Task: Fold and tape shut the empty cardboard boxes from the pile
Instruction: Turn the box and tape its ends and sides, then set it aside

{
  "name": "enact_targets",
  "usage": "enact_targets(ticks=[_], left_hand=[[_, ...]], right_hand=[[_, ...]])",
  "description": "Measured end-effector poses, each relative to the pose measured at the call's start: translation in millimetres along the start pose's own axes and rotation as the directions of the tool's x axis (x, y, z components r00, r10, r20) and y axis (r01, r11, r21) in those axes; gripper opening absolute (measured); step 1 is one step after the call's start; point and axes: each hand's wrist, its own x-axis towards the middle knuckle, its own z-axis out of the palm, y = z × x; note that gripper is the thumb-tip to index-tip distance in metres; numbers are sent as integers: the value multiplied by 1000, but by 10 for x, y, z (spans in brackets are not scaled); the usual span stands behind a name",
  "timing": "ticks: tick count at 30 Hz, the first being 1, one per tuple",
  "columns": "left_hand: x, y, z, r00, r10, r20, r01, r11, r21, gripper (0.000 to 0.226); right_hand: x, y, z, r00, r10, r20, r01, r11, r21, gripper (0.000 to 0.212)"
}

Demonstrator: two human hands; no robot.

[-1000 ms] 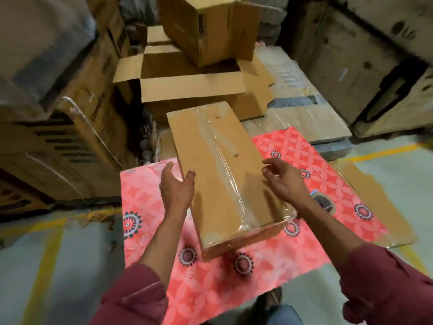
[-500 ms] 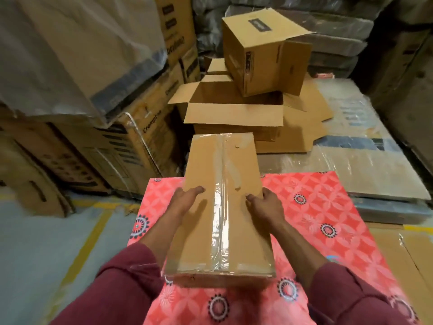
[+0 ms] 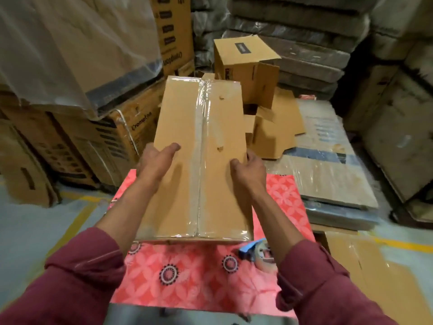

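A long brown cardboard box [image 3: 178,137], taped shut with clear tape down its middle seam, is held up in front of me above the pink patterned table [image 3: 192,277]. My left hand [image 3: 155,164] grips its left edge, thumb lying on the top face. On the right edge my right hand [image 3: 248,171] grips with its thumb on top. Behind the box lies the pile of empty boxes [image 3: 269,127], with an untaped box [image 3: 243,66] on top, its flaps loose. A tape dispenser [image 3: 259,250] with a blue handle lies on the table near my right forearm.
Large stacked cartons [image 3: 98,134] under plastic sheet stand at the left. Wrapped flat cardboard sheets [image 3: 328,165] lie on the right, with dark stacked bundles [image 3: 304,43] behind. A loose cardboard sheet [image 3: 375,277] lies on the grey floor with yellow lines at lower right.
Both hands took hold of the taped box, turned it lengthwise and lifted it off the table, away from me toward the pile. The view tilted upward.
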Motion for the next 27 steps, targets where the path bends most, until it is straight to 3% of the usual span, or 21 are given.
enact_targets(ticks=[3,11,18,22,27], left_hand=[[-289,60,286,997,61,45,-58,996,-69,45],[-1681,407,1369,928,95,361,-35,985,-170,87],[-2834,781,2551,800,96,592,23,982,-190,90],[-3421,812,3468,721,55,690,43,991,-124,97],[-4358,678,4985,635,-32,771,115,992,-54,96]], right_hand=[[-249,65,-544,995,-40,-96,35,998,-52,35],[-856,545,-2463,964,13,-265,-77,969,-233,36],[-1116,1107,-4010,913,122,-389,-219,951,-216,27],[-1264,1695,-4844,890,169,-424,-262,950,-171,15],[-1053,2916,-6163,880,248,-405,-349,916,-198,22]])
